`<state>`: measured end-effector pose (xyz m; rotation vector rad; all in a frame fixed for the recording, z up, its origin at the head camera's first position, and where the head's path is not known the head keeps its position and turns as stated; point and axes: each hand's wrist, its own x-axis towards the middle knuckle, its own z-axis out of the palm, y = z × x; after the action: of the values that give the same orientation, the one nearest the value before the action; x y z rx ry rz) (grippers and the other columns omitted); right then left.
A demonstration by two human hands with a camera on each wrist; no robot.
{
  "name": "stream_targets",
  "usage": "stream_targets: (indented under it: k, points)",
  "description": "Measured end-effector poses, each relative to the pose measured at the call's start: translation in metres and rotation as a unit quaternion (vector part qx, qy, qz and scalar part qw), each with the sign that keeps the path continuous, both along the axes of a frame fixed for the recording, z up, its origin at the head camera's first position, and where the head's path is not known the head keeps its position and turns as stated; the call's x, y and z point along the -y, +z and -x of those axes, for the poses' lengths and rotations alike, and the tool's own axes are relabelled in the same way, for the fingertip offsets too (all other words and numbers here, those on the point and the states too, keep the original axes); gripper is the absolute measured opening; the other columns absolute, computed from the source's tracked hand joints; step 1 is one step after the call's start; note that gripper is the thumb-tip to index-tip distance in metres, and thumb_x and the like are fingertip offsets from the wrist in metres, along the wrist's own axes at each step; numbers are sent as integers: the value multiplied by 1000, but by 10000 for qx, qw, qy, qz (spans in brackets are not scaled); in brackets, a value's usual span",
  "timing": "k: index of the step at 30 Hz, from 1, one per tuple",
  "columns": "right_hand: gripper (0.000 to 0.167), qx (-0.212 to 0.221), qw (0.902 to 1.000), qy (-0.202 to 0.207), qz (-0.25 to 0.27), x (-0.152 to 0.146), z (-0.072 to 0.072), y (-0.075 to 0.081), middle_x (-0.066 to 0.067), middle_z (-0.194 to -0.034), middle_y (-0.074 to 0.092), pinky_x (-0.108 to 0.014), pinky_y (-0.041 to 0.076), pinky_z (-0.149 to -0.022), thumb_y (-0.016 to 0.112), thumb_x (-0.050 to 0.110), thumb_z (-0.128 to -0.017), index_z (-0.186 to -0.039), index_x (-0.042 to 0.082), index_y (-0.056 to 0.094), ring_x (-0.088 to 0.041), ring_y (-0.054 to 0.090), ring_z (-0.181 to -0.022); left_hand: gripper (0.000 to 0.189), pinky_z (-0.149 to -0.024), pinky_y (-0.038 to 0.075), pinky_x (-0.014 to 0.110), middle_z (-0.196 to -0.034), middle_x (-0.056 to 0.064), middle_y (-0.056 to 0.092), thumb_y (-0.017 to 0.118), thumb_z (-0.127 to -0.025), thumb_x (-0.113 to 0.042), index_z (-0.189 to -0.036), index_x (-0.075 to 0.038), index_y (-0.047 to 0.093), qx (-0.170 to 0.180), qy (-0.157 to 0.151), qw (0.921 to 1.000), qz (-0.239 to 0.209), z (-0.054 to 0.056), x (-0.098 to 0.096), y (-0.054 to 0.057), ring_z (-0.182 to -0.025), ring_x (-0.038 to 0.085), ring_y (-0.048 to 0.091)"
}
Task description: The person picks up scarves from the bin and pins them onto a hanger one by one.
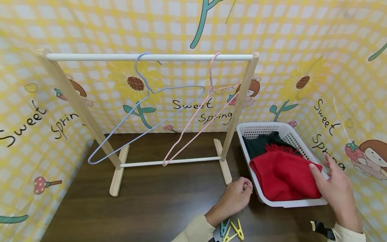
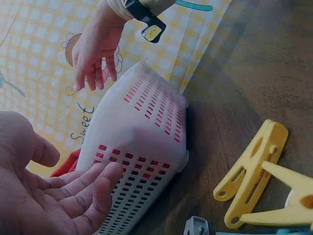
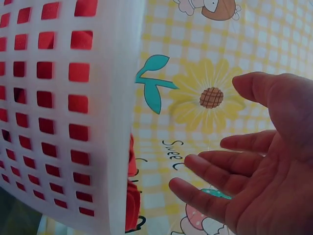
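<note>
A folded red cloth [image 1: 284, 178] lies in a white plastic basket [image 1: 297, 203], with red fringe [image 1: 281, 148] behind it and a dark green cloth [image 1: 257, 144] beneath. My right hand [image 1: 337, 186] hovers by the basket's right side, thumb near the cloth's edge. Its fingers are spread and hold nothing in the right wrist view. Just left of the basket is my left hand [image 1: 234, 196], fingers loosely bent and empty; the left wrist view shows them beside the perforated wall. Yellow clothespins [image 1: 237, 230] and a blue-green clothespin [image 1: 224, 228] lie below it.
A wooden rack [image 1: 242, 101] with white bars stands on the dark brown table [image 1: 169, 198]. From its top bar hang a blue hanger [image 1: 121, 121] and a pink hanger [image 1: 193, 117]. Yellow checked fabric [image 1: 181, 30] surrounds the table's back and sides.
</note>
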<state>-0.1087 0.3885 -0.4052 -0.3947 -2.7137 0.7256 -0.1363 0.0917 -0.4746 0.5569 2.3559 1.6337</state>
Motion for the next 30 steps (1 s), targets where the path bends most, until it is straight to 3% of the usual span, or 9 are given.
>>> stream_targets:
  k: [5,19,22,25,27,30]
  points:
    - [77,451,9980,-243,373,-4,4,1,-40,-145,42,-72,40,-98,47,45,-105,-158,-4,19,-62,51,-119,18,-73,47,19,-91,-8,66,52,-101,-25,-106,-15,66,6,113,9999,37,4,-1,0,-74,-1,53]
    - [74,306,9964,-579,531,-10,0,-6,-37,-143,48,-66,46,-94,50,44,-103,-156,-4,28,-56,57,-117,33,-73,49,22,-87,-6,65,51,-105,-36,-116,-10,68,130,162,9988,445,16,-26,-4,-75,3,54]
    - [75,342,9960,-648,513,-12,-4,-8,-36,-144,49,-47,56,-86,51,44,-103,-156,-3,29,-54,59,-116,31,-65,45,22,-78,-5,59,50,-105,-35,-107,-11,68,104,135,9986,491,17,-31,-7,-69,6,51]
    - [73,305,9959,-712,474,-15,-6,-9,-34,-143,51,-23,50,-72,51,44,-103,-156,-3,31,-53,60,-115,29,-60,41,23,-71,-5,53,49,-105,-36,-97,-13,66,62,107,9985,530,17,-34,-9,-64,8,47]
    - [74,344,9959,-680,496,-16,-6,-10,-35,-143,50,-25,53,-76,51,45,-103,-156,-3,31,-54,59,-116,31,-58,39,23,-68,-4,50,48,-105,-35,-89,-13,63,28,92,9985,548,18,-35,-9,-63,9,46]
    - [76,435,9956,-586,588,-17,-1,-8,-36,-145,47,-52,53,-95,48,46,-104,-156,-5,28,-55,56,-121,31,-57,38,24,-65,-3,47,48,-105,-33,-83,-14,59,-41,125,9983,570,21,-35,-8,-61,11,45]
